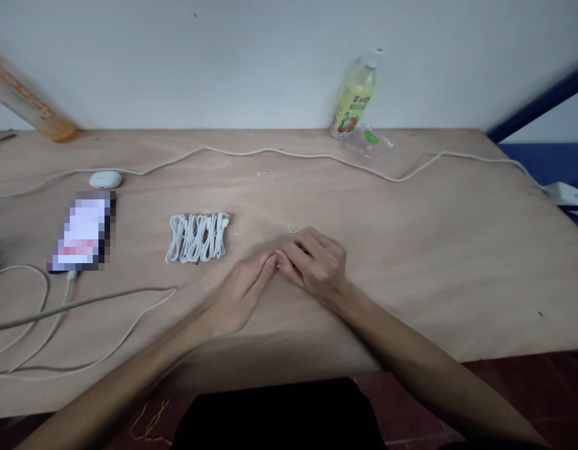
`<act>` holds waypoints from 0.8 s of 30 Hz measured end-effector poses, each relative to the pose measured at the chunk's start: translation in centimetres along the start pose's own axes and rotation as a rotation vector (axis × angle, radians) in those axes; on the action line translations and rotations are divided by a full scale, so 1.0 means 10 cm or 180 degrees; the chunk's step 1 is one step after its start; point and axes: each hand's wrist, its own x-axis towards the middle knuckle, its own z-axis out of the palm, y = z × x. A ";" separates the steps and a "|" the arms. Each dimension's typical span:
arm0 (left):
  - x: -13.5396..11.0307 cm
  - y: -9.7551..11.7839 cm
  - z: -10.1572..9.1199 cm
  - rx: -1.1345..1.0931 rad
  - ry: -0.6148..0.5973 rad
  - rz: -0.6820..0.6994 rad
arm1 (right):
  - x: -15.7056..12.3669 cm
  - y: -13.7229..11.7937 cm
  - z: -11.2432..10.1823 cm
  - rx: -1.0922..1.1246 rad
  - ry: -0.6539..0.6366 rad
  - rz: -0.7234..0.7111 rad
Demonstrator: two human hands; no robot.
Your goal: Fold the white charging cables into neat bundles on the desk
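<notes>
Both hands rest on the wooden table (433, 262) near its middle, fingertips meeting. My left hand (239, 294) lies flat with its fingers together, tips touching those of my right hand (317, 262), whose fingers are curled in a pinch. What they pinch is too small to make out. A small thin wire loop (293, 227) lies just beyond my right hand. A bundle of coiled white cables (198, 237) lies to the left of my left hand. Another small wire tie (266, 175) sits farther back.
A phone (82, 232) on a charging cable lies at the left, with a white oval device (105, 179) behind it. A long white cord (270, 152) runs across the back. A yellow drink bottle (353, 97) and a clear wrapper (369, 142) stand by the wall.
</notes>
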 end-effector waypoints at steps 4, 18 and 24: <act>-0.02 -0.02 0.02 0.0009 -0.0057 -0.0070 | -0.02 -0.01 0.01 0.0120 -0.0077 0.0052; 0.06 -0.27 -0.01 0.1970 0.0180 0.1053 | -0.01 -0.09 0.03 0.1372 -0.0573 0.1440; 0.02 -0.11 -0.02 0.1045 0.0100 0.0404 | -0.05 0.01 0.04 0.0506 -0.0301 0.0365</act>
